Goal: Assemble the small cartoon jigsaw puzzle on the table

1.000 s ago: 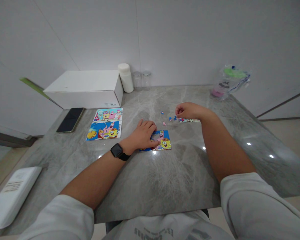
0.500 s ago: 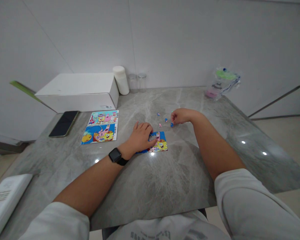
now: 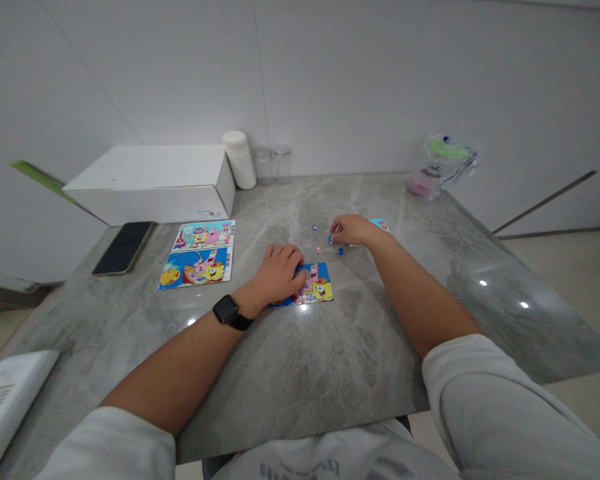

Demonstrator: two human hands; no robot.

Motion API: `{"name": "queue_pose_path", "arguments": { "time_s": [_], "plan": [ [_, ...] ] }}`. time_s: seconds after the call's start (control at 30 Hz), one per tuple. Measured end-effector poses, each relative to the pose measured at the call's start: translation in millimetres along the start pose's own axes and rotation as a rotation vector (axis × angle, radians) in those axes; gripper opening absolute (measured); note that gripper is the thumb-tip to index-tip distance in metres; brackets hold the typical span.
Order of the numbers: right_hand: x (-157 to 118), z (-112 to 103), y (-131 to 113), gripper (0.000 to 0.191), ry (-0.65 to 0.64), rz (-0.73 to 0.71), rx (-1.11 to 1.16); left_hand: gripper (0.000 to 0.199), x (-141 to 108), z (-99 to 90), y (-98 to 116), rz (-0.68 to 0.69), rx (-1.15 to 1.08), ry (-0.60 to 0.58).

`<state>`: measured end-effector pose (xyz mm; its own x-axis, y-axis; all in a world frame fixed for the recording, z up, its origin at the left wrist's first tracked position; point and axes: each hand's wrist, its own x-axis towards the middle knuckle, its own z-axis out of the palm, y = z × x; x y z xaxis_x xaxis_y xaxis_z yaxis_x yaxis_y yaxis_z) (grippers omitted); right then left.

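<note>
My left hand [image 3: 280, 273] lies open over a small jigsaw puzzle [image 3: 321, 288] with a blue, pink and yellow cartoon picture, hiding its left part. My right hand [image 3: 349, 230] is pinched at a small blue jigsaw piece [image 3: 331, 240] behind the puzzle. Around its fingertips lie other loose pieces: a dark blue one [image 3: 341, 251], a pink one [image 3: 319, 250] and a small one [image 3: 315, 227] farther back. Partly covered by my right wrist is a light-blue picture card or puzzle [image 3: 380, 224].
To the left lie a cartoon picture sheet [image 3: 197, 267] and a phone [image 3: 124, 248]. Behind them stand a white box [image 3: 150, 183], a white bottle [image 3: 241, 161] and two clear glasses [image 3: 273, 165]. A plastic bag [image 3: 443, 168] sits back right; a white packet [image 3: 13, 400] is front left.
My right hand has moved left, from beside the dark blue piece to another blue piece. The light-blue card behind its wrist shows more now. My left hand stays on the puzzle.
</note>
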<state>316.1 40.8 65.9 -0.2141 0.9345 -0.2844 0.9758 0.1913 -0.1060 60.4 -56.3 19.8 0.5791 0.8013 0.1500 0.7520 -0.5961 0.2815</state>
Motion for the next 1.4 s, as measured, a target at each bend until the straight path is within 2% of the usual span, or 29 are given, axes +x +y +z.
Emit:
{"name": "queue_pose_path", "arguments": {
  "time_s": [0.17,0.3,0.4,0.53,0.67,0.77,0.97,1.4],
  "plan": [
    [2.9,12.8,-5.3,0.036,-0.006,-0.04,-0.015,0.029,-2.2,-4.0,-1.4,0.034,-0.012,-0.032],
    [2.3,9.8,-4.2,0.024,0.011,-0.059,0.055,0.046,-3.8,-5.3,-2.0,0.051,-0.016,-0.055],
    [-2.1,5.5,-10.0,0.017,0.009,-0.143,0.18,0.054,-4.0,-5.2,-2.7,0.054,-0.022,-0.069],
    [-15.4,5.7,-30.8,0.016,-0.148,-0.339,0.364,0.057,-3.9,-4.4,-4.0,0.051,-0.027,-0.079],
    [-26.1,11.5,-52.2,0.01,-0.301,-0.437,0.38,0.056,-3.8,-3.9,-4.5,0.049,-0.03,-0.071],
    [-27.1,15.8,-59.8,0.007,-0.325,-0.44,0.324,0.057,-3.5,-3.5,-4.8,0.043,-0.035,-0.079],
    [-24.4,20.7,-63.0,0.011,-0.293,-0.418,0.227,0.057,-2.9,-2.8,-5.2,0.051,-0.043,-0.077],
    [-33.8,14.1,-75.0,0.017,-0.243,-0.345,0.093,0.058,-3.1,-3.1,-5.1,0.045,-0.039,-0.087]
  ]
}}
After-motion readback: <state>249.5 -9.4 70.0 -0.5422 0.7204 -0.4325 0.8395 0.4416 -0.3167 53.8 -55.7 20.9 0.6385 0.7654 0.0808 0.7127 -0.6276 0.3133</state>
